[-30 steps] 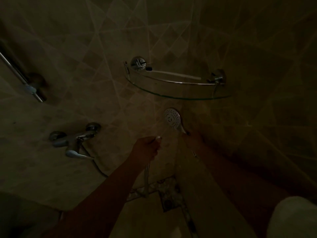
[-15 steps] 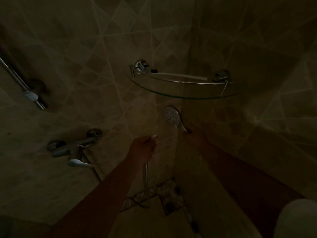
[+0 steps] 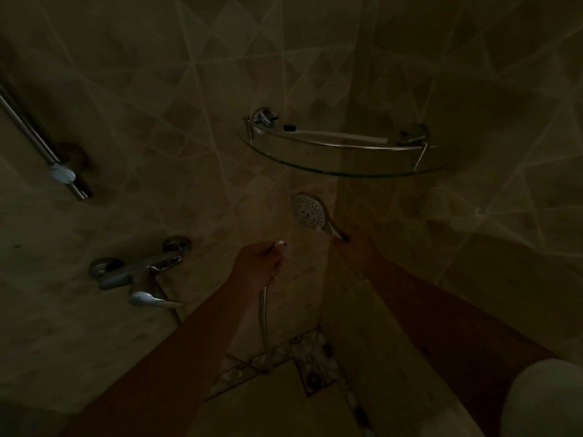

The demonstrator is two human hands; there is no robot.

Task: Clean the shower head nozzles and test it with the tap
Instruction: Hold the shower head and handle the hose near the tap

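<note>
Lighting is very poor; fine detail is limited throughout.

The shower head (image 3: 309, 212) is held up in the corner of the tiled shower enclosure, just below the glass corner shelf (image 3: 342, 171). Its round white nozzle face is turned toward the left and toward the camera, with rings of small dark nozzle holes visible. Its chrome handle runs down and to the right into the right hand (image 3: 355, 249).

The right hand grips the handle's lower end. It is in deep shadow, and the arrangement of its fingers cannot be told beyond the fact that they close round the handle.

The left hand (image 3: 258, 263) is left of and slightly below the shower head, apart from it. Its fingers are curled into a fist round the metal shower hose (image 3: 264, 316), which hangs downward from the underside of the fist toward the floor corner. A small pale end piece shows at the top of the fist; what it is cannot be told.

The mixer tap (image 3: 138, 274) is mounted on the left wall, well left of both hands, with its lever (image 3: 151, 300) pointing right. Neither hand touches it. No water flow can be made out at the shower head.

A chrome rail (image 3: 41, 143) with a pale fitting runs diagonally on the far left wall. A long pale item (image 3: 337, 135) lies on the glass shelf. A patterned tile strip (image 3: 284, 351) marks the floor corner.
</note>
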